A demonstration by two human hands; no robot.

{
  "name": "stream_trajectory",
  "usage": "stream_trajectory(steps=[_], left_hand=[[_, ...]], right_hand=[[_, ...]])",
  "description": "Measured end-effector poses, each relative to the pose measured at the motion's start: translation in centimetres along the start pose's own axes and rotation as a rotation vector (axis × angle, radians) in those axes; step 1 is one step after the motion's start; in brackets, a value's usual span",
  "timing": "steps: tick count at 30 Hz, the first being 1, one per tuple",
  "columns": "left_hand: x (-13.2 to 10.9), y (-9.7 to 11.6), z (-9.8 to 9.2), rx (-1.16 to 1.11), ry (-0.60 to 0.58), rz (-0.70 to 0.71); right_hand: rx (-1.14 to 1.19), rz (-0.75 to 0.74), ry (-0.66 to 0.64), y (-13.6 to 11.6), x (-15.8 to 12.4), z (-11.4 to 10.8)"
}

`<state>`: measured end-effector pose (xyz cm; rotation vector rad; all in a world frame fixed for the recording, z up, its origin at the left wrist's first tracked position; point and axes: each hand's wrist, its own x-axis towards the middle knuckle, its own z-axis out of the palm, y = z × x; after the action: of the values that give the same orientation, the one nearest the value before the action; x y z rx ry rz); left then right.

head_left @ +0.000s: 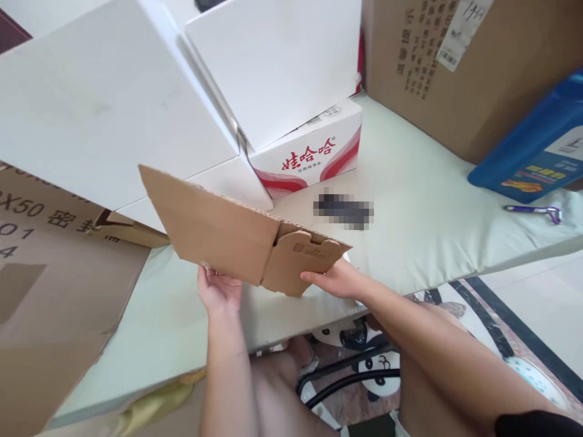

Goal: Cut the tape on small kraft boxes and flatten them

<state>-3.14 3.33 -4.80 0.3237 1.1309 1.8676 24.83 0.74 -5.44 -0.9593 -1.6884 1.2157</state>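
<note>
A piece of brown cardboard [218, 227], creased across with a cut, rounded flap at its right part, is tilted above the pale-covered surface. My left hand [221, 292] supports its lower left edge, some of the fingertips hidden behind it. With the thumb on the front face and the other fingers behind, my right hand [337, 280] grips the right end. Behind the cardboard stands a white carton with red lettering and red bands [314, 155]. A dark, pixelated object [344, 208] lies on the surface just beyond the right end.
Large white boxes [104, 103] stand at the back left. A big brown carton [455, 79] is at the back right, beside a blue jug [537, 145] and a small purple-handled tool [532, 210]. Another printed brown carton [59, 315] fills the left side.
</note>
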Motion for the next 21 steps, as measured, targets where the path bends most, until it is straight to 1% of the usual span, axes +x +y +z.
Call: stream_trajectory(steps=[2,4,5,6,8,11,12,13,14,15,16,19,21], left_hand=[[-0.1,0.0,0.6,-0.016,-0.015,-0.049],[-0.3,-0.2,1.2,0.003,-0.03,-0.092],[-0.5,-0.4,1.5,0.02,-0.03,-0.109],[-0.7,-0.6,1.9,0.037,-0.028,-0.123],[-1.1,-1.1,2.5,0.068,-0.024,-0.142],[-1.6,-2.0,3.6,0.104,-0.042,-0.177],[-1.8,-2.3,4.0,0.116,-0.047,-0.19],[-2.0,-2.6,4.4,0.126,-0.049,-0.201],[-2.1,-2.9,4.8,0.133,-0.052,-0.209],[-2.3,-3.2,5.1,0.136,-0.058,-0.212],[-2.4,-3.5,5.5,0.137,-0.068,-0.213],[-2.8,-4.3,6.4,0.137,-0.111,-0.214],[-3.0,-4.7,6.9,0.142,-0.131,-0.223]], right_hand=[[0.032,-0.077,0.051,-0.1,0.3,-0.7],[0.074,-0.118,0.12,-0.1,0.5,-1.9],[0.08,-0.134,0.183,-0.1,0.6,-2.7],[0.071,-0.151,0.273,-0.2,0.5,-3.6],[0.003,-0.187,0.541,-0.4,0.4,-5.6],[-0.228,-0.201,1.031,-0.6,-0.3,-8.7],[-0.317,-0.189,1.162,-0.5,-0.5,-9.7],[-0.397,-0.168,1.259,-0.3,-0.8,-10.6],[-0.459,-0.139,1.323,0.0,-1.1,-11.5],[-0.502,-0.102,1.357,0.4,-1.3,-12.3],[-0.532,-0.06,1.364,0.8,-1.5,-13.0],[-0.581,0.079,1.308,2.3,-1.8,-14.6],[-0.565,0.142,1.278,3.4,-1.8,-15.2]])
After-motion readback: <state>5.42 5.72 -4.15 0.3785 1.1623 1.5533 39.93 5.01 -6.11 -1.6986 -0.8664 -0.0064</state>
